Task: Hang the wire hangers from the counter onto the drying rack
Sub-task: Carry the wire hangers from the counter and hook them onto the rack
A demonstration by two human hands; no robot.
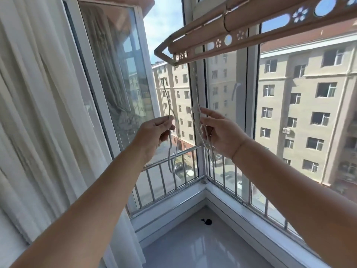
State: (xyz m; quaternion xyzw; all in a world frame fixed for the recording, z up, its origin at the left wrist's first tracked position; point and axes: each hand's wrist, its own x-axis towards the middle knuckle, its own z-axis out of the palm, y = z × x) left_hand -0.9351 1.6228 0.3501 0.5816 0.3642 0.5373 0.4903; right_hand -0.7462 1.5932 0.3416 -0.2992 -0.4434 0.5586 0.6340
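Tan metal drying rack (257,29) runs overhead across the upper right, punched with round and flower-shaped holes along its lower strip; nothing hangs on it that we can see. Below it, window glass and a railing, and a grey glossy surface (193,246) at the bottom with a small dark object (207,221) on it, no hangers left there in view. We have both arms raised. Left hand (154,134) pinches one wire hanger (170,117), its hook pointing up, well below the rack. Right hand (220,134) pinches what looks like a bunch of wire hangers (197,113), count unclear, hook top just under the rack's near end, not touching. Step in hand: lift to the rack, hooking not yet done. Next move likely calls for raising one hook above a bar or through a hole and letting it settle before release.
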